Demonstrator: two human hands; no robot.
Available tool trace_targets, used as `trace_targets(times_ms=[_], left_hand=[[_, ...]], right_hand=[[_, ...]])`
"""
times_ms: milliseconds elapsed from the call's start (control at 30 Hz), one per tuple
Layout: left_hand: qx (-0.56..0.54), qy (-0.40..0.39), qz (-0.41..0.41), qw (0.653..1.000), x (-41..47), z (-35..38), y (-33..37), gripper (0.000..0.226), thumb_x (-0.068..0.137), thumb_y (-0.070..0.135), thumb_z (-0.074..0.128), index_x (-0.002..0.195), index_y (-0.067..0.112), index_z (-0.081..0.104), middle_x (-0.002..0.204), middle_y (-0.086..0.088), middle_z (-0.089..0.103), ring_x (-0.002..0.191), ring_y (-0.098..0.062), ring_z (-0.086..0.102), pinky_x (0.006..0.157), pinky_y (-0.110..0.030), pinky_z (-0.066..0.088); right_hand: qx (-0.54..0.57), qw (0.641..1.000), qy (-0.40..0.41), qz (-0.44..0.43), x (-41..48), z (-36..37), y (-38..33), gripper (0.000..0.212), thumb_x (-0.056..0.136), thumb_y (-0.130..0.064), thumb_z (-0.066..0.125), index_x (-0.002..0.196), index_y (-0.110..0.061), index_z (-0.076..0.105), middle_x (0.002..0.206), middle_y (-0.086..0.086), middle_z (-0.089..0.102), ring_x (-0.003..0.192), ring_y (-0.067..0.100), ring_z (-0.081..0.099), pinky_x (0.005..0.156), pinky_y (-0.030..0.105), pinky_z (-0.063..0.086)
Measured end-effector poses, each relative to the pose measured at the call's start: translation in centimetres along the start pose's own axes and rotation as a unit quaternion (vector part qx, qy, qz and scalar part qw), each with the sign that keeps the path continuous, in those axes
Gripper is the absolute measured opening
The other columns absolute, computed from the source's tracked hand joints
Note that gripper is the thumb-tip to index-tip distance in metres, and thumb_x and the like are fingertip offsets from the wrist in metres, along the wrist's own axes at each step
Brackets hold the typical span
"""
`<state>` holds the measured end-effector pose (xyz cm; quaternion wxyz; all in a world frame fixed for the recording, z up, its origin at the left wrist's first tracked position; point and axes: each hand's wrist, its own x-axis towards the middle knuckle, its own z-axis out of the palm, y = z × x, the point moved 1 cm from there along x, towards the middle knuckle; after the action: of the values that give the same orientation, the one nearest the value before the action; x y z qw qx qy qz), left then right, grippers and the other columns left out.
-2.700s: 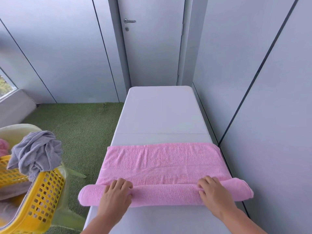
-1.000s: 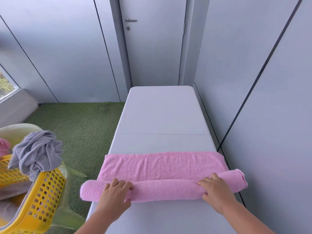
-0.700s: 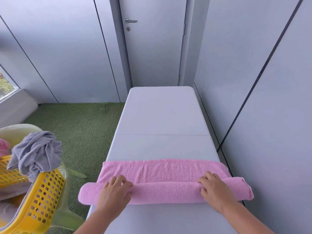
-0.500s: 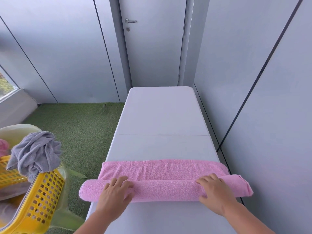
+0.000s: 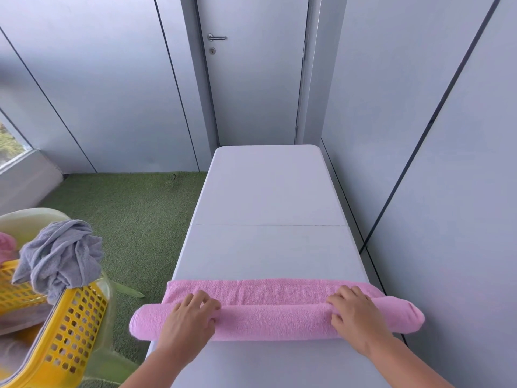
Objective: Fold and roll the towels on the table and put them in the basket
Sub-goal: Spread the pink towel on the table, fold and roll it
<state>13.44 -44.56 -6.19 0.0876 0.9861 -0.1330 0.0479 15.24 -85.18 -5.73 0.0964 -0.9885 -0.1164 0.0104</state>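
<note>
A pink towel (image 5: 274,322) lies across the near end of the white table (image 5: 268,191), rolled into a long tube with only a narrow flat strip left beyond it. Both ends of the roll stick out past the table's sides. My left hand (image 5: 187,322) lies on the roll's left part, its fingers curled over the top. My right hand (image 5: 355,320) curls over the right part in the same way. The yellow basket (image 5: 72,331) stands at the lower left, beside the table.
A crumpled grey towel (image 5: 61,256) hangs over the basket's rim, and a bit of pink cloth (image 5: 5,247) shows at the left edge. A pale green chair (image 5: 28,219) carries the basket. Green turf covers the floor; a grey wall runs close along the table's right side.
The roll has grown thicker and moved away from me under both hands. The flat strip of towel beyond it has shrunk to a narrow band.
</note>
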Motion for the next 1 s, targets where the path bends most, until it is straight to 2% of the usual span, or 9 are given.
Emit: trace_targets(times_ms=[133, 267, 433, 533, 600, 667, 800, 900, 1000], left_hand=[[-0.001, 0.013, 0.011, 1.0, -0.4, 0.1, 0.0, 0.015, 0.089, 0.046, 0.05, 0.095, 0.037, 0.06, 0.103, 0.018, 0.051, 0.084, -0.015, 0.053, 0.065, -0.032, 0.044], [0.025, -0.057, 0.022, 0.998, -0.9, -0.1, 0.0, 0.051, 0.061, 0.061, 0.076, 0.105, 0.042, 0.058, 0.106, 0.024, 0.055, 0.091, -0.01, 0.051, 0.069, -0.031, 0.044], [0.038, -0.041, 0.033, 0.998, -0.7, -0.2, 0.4, 0.035, 0.058, 0.048, 0.067, 0.09, 0.04, 0.056, 0.079, 0.023, 0.055, 0.079, -0.012, 0.049, 0.063, -0.03, 0.04], [0.031, -0.028, 0.039, 0.998, -0.8, 0.0, 0.2, 0.023, 0.063, 0.047, 0.06, 0.084, 0.037, 0.059, 0.072, 0.021, 0.058, 0.076, -0.013, 0.053, 0.062, -0.032, 0.04], [0.03, -0.024, 0.034, 0.999, -0.7, 0.1, 0.0, 0.023, 0.066, 0.045, 0.06, 0.088, 0.038, 0.063, 0.078, 0.02, 0.058, 0.077, -0.013, 0.053, 0.062, -0.032, 0.04], [0.027, -0.012, 0.017, 0.999, -0.6, 0.0, -0.2, 0.027, 0.071, 0.041, 0.058, 0.097, 0.04, 0.061, 0.092, 0.019, 0.055, 0.08, -0.013, 0.053, 0.064, -0.032, 0.041], [-0.007, 0.023, 0.014, 1.0, -0.7, -0.1, -0.1, 0.016, 0.087, 0.045, 0.051, 0.1, 0.041, 0.059, 0.104, 0.019, 0.054, 0.089, -0.015, 0.056, 0.07, -0.031, 0.042], [-0.008, -0.041, 0.018, 0.999, -1.4, 0.4, -0.6, 0.04, 0.074, 0.065, 0.065, 0.108, 0.044, 0.059, 0.123, 0.021, 0.059, 0.113, -0.013, 0.056, 0.092, -0.035, 0.038], [-0.002, -0.091, 0.017, 0.996, -1.6, 0.4, -0.4, 0.058, 0.058, 0.056, 0.073, 0.111, 0.044, 0.054, 0.113, 0.025, 0.059, 0.106, -0.011, 0.057, 0.097, -0.032, 0.031]], right_hand=[[0.024, 1.0, -0.008, -0.013, -0.3, -0.4, -0.2, 0.02, 0.074, -0.032, 0.053, 0.092, -0.033, 0.06, 0.091, -0.021, 0.055, 0.088, 0.01, 0.044, 0.073, 0.024, 0.04], [-0.022, 0.998, -0.049, -0.039, -0.8, -0.2, 0.0, 0.046, 0.057, -0.046, 0.057, 0.101, -0.036, 0.065, 0.096, -0.025, 0.06, 0.091, 0.01, 0.053, 0.075, 0.026, 0.049], [-0.048, 0.998, -0.021, -0.044, -0.5, -0.1, -0.2, 0.013, 0.058, -0.04, 0.049, 0.066, -0.032, 0.056, 0.063, -0.021, 0.052, 0.073, 0.01, 0.04, 0.062, 0.025, 0.041], [-0.032, 0.998, -0.051, -0.035, -0.3, -0.4, -0.3, 0.02, 0.067, -0.039, 0.045, 0.058, -0.022, 0.04, 0.056, -0.012, 0.046, 0.074, 0.012, 0.038, 0.069, 0.029, 0.041], [-0.029, 0.999, -0.026, -0.023, -0.3, -0.5, -0.1, 0.018, 0.069, -0.036, 0.045, 0.058, -0.024, 0.041, 0.057, -0.014, 0.044, 0.074, 0.012, 0.038, 0.067, 0.028, 0.04], [-0.024, 1.0, 0.004, -0.008, -0.3, -0.2, -0.1, 0.004, 0.071, -0.03, 0.055, 0.07, -0.032, 0.058, 0.069, -0.02, 0.051, 0.076, 0.011, 0.043, 0.065, 0.025, 0.041], [0.013, 1.0, 0.008, -0.005, -0.9, -0.3, -0.3, 0.024, 0.079, -0.03, 0.057, 0.099, -0.035, 0.067, 0.091, -0.024, 0.06, 0.087, 0.009, 0.047, 0.074, 0.024, 0.048], [0.003, 0.999, -0.023, -0.027, -1.8, -0.7, -0.6, 0.048, 0.071, -0.045, 0.058, 0.116, -0.031, 0.065, 0.106, -0.025, 0.063, 0.097, 0.009, 0.053, 0.081, 0.025, 0.05], [-0.031, 0.997, -0.046, -0.044, -2.2, -0.1, -0.2, 0.062, 0.058, -0.045, 0.061, 0.119, -0.033, 0.061, 0.1, -0.026, 0.064, 0.095, 0.01, 0.055, 0.075, 0.025, 0.051]])
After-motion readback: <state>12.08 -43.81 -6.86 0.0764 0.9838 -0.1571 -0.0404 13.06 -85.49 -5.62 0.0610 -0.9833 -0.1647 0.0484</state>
